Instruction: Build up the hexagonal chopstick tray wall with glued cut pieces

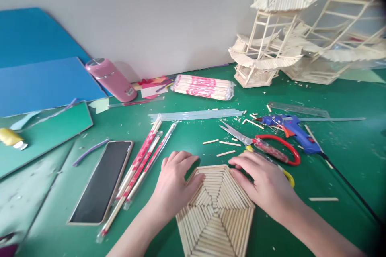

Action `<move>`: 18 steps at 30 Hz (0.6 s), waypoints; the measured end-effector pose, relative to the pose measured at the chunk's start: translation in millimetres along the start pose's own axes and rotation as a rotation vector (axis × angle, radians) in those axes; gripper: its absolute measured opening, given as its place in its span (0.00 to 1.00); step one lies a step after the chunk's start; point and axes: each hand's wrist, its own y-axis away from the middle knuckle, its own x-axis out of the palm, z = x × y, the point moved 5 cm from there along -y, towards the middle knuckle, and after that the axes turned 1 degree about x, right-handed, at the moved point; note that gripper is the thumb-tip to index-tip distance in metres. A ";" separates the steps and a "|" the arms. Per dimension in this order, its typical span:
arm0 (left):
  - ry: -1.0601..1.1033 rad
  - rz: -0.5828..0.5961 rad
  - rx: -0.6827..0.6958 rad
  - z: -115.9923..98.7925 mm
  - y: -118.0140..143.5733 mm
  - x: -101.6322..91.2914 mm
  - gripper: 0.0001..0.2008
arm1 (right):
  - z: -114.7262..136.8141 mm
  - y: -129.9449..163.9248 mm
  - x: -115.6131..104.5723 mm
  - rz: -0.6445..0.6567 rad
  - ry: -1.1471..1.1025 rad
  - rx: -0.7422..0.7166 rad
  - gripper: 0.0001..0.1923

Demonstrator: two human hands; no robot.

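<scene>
A hexagonal panel of wooden sticks (216, 231), laid in rings of triangles round a centre, is in front of me at the bottom of the head view. My left hand (176, 184) grips its upper left edge, the thumb lying on the top face and the fingers bent outside. On the upper right edge is my right hand (262, 180), with thumb and forefinger against the rim. Just beyond the right hand lie red-handled scissors (259, 142), partly over a yellow-handled pair (288, 178). Several short stick pieces (226, 153) are scattered past the panel.
A blue glue gun (297, 130) with a trailing cord lies right. Pale glue sticks (196, 115) and a bundle of sticks (203, 86) lie farther back. Left are wrapped sticks (141, 164), a phone (101, 182) and a pink bottle (111, 79). Stick-built pavilions (271, 44) stand back right.
</scene>
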 end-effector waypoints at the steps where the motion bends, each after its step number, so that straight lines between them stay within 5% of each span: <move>1: 0.019 0.005 -0.023 3.3 2.5 0.7 0.13 | 1.3 -3.0 1.0 0.007 0.015 -0.023 0.09; 18: 0.258 -0.121 -0.052 9.0 9.1 8.0 0.10 | 2.9 -20.1 11.8 0.186 -0.025 -0.108 0.13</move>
